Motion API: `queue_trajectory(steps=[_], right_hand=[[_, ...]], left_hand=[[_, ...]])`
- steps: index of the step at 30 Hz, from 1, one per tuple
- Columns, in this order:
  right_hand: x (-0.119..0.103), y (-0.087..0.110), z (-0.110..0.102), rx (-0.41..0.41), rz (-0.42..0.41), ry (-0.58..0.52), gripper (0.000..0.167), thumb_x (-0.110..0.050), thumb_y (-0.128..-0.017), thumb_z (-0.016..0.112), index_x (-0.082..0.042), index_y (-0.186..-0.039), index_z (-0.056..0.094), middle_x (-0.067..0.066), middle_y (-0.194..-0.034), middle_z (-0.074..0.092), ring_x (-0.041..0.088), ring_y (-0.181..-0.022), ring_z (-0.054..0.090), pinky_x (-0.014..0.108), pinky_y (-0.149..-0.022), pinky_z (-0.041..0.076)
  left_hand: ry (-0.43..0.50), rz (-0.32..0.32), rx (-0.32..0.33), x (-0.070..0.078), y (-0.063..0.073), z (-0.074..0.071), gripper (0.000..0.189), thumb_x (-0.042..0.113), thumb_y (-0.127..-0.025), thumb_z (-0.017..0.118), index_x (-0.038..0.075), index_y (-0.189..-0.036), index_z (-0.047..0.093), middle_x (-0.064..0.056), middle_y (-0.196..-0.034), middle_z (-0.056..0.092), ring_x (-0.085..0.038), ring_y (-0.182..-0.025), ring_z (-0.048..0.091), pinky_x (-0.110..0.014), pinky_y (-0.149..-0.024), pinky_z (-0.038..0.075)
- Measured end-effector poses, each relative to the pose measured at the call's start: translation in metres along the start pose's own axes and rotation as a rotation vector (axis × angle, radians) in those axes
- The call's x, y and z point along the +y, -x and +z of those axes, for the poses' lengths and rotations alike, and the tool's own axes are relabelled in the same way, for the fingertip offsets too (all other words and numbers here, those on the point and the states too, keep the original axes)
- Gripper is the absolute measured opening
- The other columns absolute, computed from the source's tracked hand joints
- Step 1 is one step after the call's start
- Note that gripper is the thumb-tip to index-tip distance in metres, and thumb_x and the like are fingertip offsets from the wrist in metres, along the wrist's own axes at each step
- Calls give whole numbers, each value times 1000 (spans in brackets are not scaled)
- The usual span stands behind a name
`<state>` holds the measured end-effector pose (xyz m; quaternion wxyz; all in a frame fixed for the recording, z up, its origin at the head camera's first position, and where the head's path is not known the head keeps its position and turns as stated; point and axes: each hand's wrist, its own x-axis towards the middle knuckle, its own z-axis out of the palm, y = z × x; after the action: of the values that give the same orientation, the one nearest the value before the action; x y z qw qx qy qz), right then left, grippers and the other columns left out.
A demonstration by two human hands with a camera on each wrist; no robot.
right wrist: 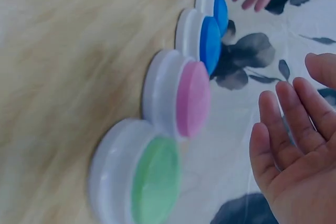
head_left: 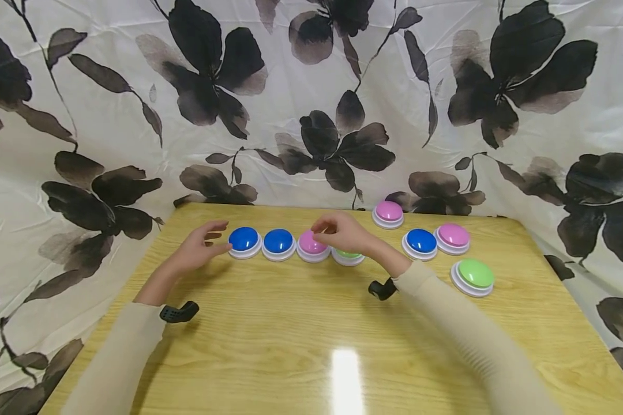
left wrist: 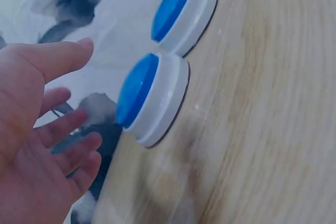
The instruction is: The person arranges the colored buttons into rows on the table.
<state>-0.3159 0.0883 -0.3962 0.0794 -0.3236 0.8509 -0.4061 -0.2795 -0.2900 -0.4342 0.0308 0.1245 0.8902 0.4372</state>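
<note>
Four round push buttons with white bases sit side by side in a row on the table: a blue button [head_left: 244, 239] at the left end, a second blue button [head_left: 278, 241], a pink button [head_left: 310, 245] and a green button [right wrist: 156, 182]. My left hand [head_left: 199, 249] is beside the leftmost blue button, its fingers loosely bent and nothing in its grasp. Over the pink and green buttons hovers my right hand [head_left: 346, 233], also holding nothing; it partly covers both in the head view. The right wrist view shows its fingers relaxed, apart from the domes.
More buttons stand to the right: a pink button [head_left: 389, 212] at the back edge, a blue button [head_left: 420, 242], another pink button [head_left: 453, 236] and a green button [head_left: 475, 274] nearer the front. A flowered cloth [head_left: 270, 86] hangs behind the wooden table [head_left: 270, 334].
</note>
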Motion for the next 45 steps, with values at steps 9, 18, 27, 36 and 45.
queue_trajectory(steps=[9,18,27,36,45], right_hand=[[23,57,-14,49,57,-28,19,-13,-90,70,-4,-106,70,1,-98,68,17,-83,61,31,-79,52],[45,113,-27,85,112,-40,22,-16,-92,69,-1,-108,69,3,-100,69,17,-88,62,33,-80,52],[69,156,-43,174,182,-22,25,-15,-92,69,3,-109,67,6,-99,69,19,-87,63,28,-75,52],[81,186,-55,227,239,16,24,-12,-92,68,3,-112,67,8,-100,69,21,-88,63,25,-75,52],[90,206,-76,319,271,91,25,-14,-94,66,4,-111,67,10,-98,69,23,-88,62,23,-74,51]], left_hand=[[27,84,-31,6,29,6,39,12,-96,62,-6,-130,54,-24,-129,55,-38,-116,53,-33,-92,49],[58,88,-164,13,45,30,35,14,-98,60,-2,-128,57,-18,-123,61,-30,-111,58,-27,-90,49],[112,128,-271,21,44,66,34,16,-98,60,-2,-127,58,-14,-119,63,-26,-107,59,-27,-89,49],[143,148,-326,31,30,90,33,17,-99,59,0,-127,59,-13,-121,62,-24,-110,59,-29,-92,49],[120,159,-346,44,23,101,35,18,-99,59,0,-129,58,-10,-121,63,-21,-108,59,-29,-91,49]])
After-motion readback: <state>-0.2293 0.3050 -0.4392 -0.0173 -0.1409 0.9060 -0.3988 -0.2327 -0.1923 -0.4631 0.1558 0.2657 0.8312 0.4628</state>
